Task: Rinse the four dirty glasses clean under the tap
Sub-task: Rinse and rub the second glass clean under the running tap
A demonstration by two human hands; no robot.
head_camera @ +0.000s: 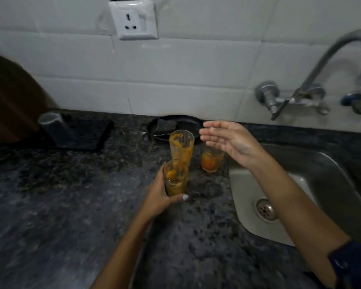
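left hand grip wraps the near glass; right hand spread over short glass; no writing legible.

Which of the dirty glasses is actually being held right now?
The nearest glass, the one closest to the camera: the left hand grips it. The tall glass behind it and the short glass under the open right hand stand untouched.

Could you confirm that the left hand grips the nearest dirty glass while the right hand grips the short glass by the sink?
Not quite: in the head view the right hand hovers open above the short glass, gripping nothing. The left hand does grip the nearest dirty glass.
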